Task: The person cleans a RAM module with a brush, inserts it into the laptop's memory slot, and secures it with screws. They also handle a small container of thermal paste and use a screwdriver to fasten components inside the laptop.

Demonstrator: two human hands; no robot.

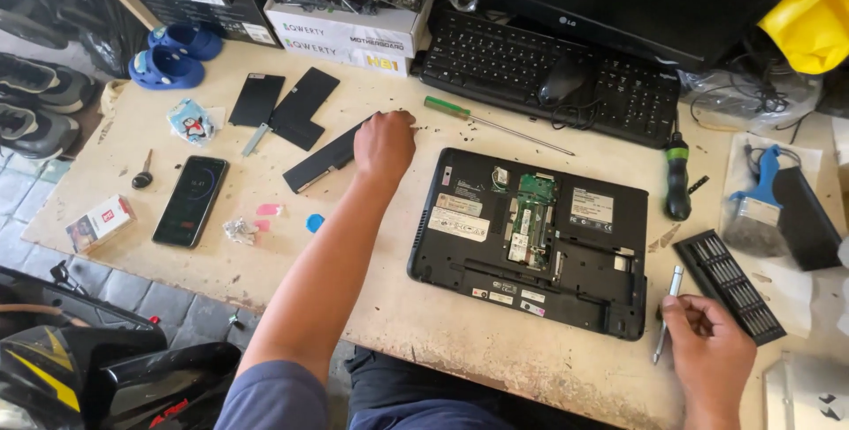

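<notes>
A black laptop (531, 235) lies upside down on the table with its bottom covers off and a green circuit board showing. My left hand (384, 142) reaches far over the table, fingers curled down near small dark specks, touching the end of a long black battery (320, 161). My right hand (707, 350) rests at the near right edge and holds a thin silver screwdriver (668, 311) beside the laptop's corner. Two black cover panels (285, 105) lie left of my left hand.
A black keyboard (548, 72) with a mouse (563, 79) sits at the back. A green-handled screwdriver (495, 121), a black-green screwdriver (677, 178), a bit case (730, 284), a brush (761, 209), a phone (190, 200), a key (142, 174) and boxes (345, 32) surround the work area.
</notes>
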